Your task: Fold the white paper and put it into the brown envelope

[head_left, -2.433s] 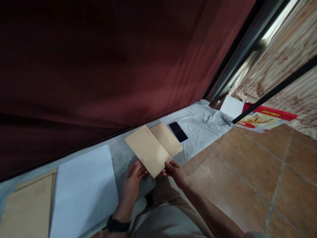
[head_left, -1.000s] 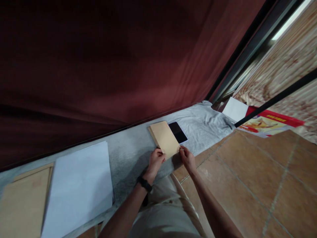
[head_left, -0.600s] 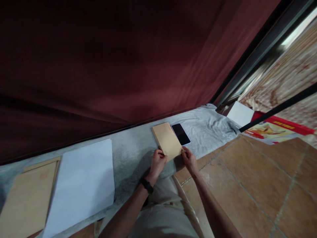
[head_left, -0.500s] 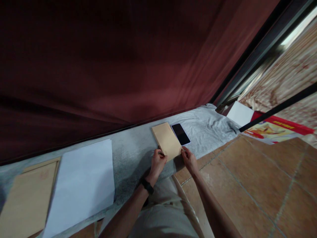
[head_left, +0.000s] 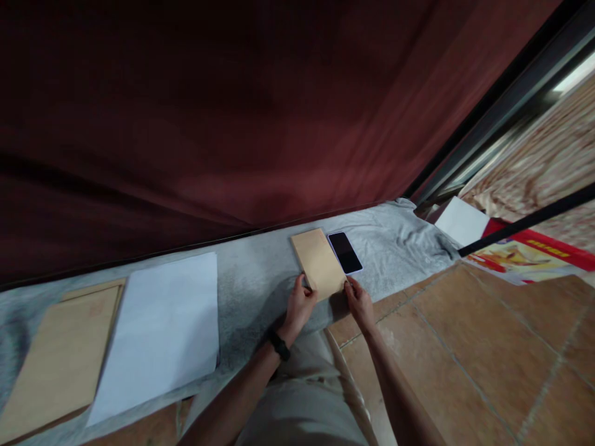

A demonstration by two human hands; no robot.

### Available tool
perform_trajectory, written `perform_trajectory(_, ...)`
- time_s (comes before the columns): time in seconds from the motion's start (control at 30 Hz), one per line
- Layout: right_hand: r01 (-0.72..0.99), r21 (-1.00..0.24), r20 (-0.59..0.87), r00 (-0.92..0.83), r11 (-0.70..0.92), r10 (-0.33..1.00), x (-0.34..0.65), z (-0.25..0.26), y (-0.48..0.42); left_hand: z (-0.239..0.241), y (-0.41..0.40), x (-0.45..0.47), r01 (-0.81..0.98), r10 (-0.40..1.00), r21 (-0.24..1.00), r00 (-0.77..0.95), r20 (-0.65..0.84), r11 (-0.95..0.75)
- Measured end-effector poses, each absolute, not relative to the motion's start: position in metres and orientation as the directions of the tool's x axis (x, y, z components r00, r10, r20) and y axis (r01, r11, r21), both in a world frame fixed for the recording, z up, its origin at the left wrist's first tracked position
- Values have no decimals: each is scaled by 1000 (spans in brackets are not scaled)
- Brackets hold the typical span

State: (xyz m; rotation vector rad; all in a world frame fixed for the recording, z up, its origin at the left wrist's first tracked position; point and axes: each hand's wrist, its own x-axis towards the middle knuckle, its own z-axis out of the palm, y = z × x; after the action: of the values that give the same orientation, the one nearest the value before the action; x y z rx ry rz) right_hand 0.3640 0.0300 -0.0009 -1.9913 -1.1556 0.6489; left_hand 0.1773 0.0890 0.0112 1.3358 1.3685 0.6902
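Surface: a grey cloth strip [head_left: 260, 279] runs along the foot of a dark red curtain [head_left: 232, 124], with terracotta floor tiles [head_left: 488, 347] on the near side. A window frame [head_left: 506, 118] stands at the far right and a black bar [head_left: 525, 217] crosses in front of it.

The brown envelope [head_left: 320, 263] lies flat on the cloth, its long side touching or just beside a dark-screened phone [head_left: 345, 252].

The left hand [head_left: 301, 303] is at the near-left corner with the thumb on top and the fingers curled at the edge, a narrow pinch on the envelope. The right hand [head_left: 359, 300] has its fingertips on the near-right corner; pinching or only resting, I cannot tell. There is a dark wristband [head_left: 279, 344] on the left wrist.

Well to the left are white sheets [head_left: 162, 322], overlapping a larger tan envelope [head_left: 60, 347].

Hard to read:
- The envelope's underside and thickness are hidden, so it could be one piece or a stack.
- The tan envelope is cut off by the frame's bottom-left edge.
- At the far right, a white sheet [head_left: 460, 220] and a red printed item [head_left: 525, 254] are partly behind the bar, and the print is too blurred to read.
- The curtain is dark, with no detail beyond its folds.
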Motion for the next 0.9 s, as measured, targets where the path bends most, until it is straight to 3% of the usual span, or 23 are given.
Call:
perform_trajectory(0.1,510,-794,-62,475,-332,878,364,-2,29,8,78,172,392,973,917,174,-154,75)
perform_trajectory(0.17,511,-791,-63,480,-337,875,364,-3,28,7,68,167,463,978,879,209,19,-116)
perform_trajectory(0.23,512,-792,-61,476,-333,877,364,-3,28,7,59,162,513,923,783,331,198,-352)
perform_trajectory(0.3,516,-792,-56,469,-325,881,364,-3,28,9,53,159,527,839,675,470,274,-516)
perform_trajectory(0.6,574,-744,-30,483,-342,875,364,-2,27,4,58,161,583,774,534,582,251,-612)
perform_trajectory(0.9,620,-698,4,503,-358,864,361,1,28,-2,59,164,653,718,300,651,246,-695)
